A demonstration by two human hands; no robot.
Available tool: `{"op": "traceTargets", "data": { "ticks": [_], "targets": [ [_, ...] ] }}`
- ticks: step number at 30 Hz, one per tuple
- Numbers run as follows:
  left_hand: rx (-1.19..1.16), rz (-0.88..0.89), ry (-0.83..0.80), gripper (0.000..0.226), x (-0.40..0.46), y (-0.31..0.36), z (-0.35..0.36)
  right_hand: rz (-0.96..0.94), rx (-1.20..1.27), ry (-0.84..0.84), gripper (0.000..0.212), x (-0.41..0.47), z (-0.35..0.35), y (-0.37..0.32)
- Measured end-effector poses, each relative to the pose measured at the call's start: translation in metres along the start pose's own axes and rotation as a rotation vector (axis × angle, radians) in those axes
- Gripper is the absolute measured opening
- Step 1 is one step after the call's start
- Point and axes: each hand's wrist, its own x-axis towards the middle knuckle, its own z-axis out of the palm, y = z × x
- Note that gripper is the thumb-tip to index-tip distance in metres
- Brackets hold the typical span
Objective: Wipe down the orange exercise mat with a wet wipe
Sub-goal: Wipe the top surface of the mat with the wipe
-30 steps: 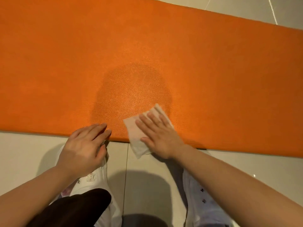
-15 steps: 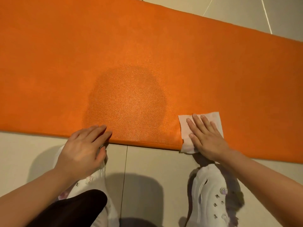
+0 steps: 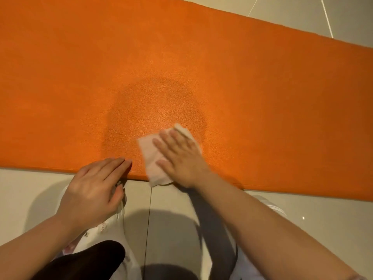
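The right hand (image 3: 181,156) presses flat, fingers straight, on the wet wipe (image 3: 152,158) at the near edge of the orange mat (image 3: 262,98). The left hand (image 3: 92,190), fingers straight too, steadies that edge; I'd keep even pressure and overlap each stroke past the darker damp patch (image 3: 153,110)

We see both forearms bare, entering from the lower edge and converging toward the centre. The left hand (image 3: 91,191) lies palm down, fingers straight and held together, pointing up and to the right — fingertips (image 3: 123,161) at the near edge of the mat (image 3: 262,98). The right hand (image 3: 181,158) is also palm down, fingers extended and slightly spread, pressing flat on the wipe (image 3: 151,158) — thumb toward the left. The right forearm runs diagonally from the lower right corner.
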Motion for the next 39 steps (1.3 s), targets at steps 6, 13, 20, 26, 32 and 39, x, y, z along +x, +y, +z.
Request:
{"op": "traceTargets", "data": {
  "ticks": [6,13,20,26,32,39],
  "targets": [
    [-0.017,-0.044,-0.037,0.050,0.001,0.005,-0.003,0.733,0.155,0.154,0.072,-0.090,-0.003,0.132],
    [-0.032,-0.076,-0.063,0.054,0.008,0.006,-0.001,0.696,0.164,0.292,0.068,-0.028,0.027,0.013],
    [0.009,0.055,-0.087,0.056,0.033,0.012,-0.002,-0.052,0.014,0.185,0.063,0.029,0.016,-0.025],
    [0.087,-0.091,-0.172,0.096,0.065,-0.021,0.001,0.503,0.061,0.245,0.079,0.013,-0.016,0.132],
    [0.178,0.054,-0.265,0.104,0.070,-0.030,0.015,1.023,0.223,0.318,0.075,-0.004,-0.028,0.162],
    [0.134,0.015,-0.306,0.098,0.072,-0.030,0.014,0.547,0.133,0.311,0.072,0.092,-0.021,0.033]
  ]
}}
